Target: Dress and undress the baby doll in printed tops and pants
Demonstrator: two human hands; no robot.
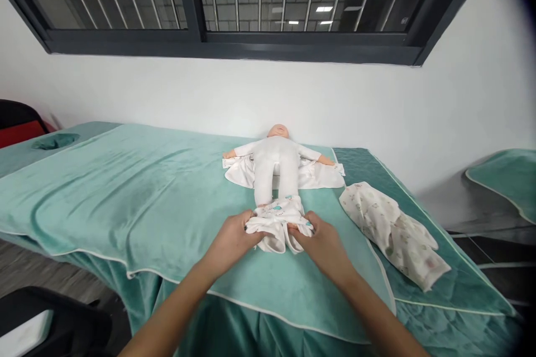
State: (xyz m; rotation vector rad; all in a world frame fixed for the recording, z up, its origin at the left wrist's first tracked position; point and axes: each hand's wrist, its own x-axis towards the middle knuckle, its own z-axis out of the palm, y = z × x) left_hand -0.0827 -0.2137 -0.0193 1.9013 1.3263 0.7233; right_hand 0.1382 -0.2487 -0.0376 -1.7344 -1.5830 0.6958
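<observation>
A baby doll [276, 159] in a white body suit lies on its back, head toward the wall, arms spread. Beneath its upper body a white baby top [320, 175] is laid out. Small white baby pants [278, 215] with a coloured print are bunched around the doll's lower legs and hide its feet. On the left side of the pants, my left hand [234, 240] pinches the gathered fabric. My right hand [322, 242] grips the same pants on the right side, fingers closed on the cloth.
The bed is covered with a green velvet sheet [138, 189]. To the right lies a folded, printed white cloth [393, 234]. A white wall [167, 89] with a dark-framed window [301, 47] stands behind. At lower left is a black object [79, 318] with a white item [27, 334] on it.
</observation>
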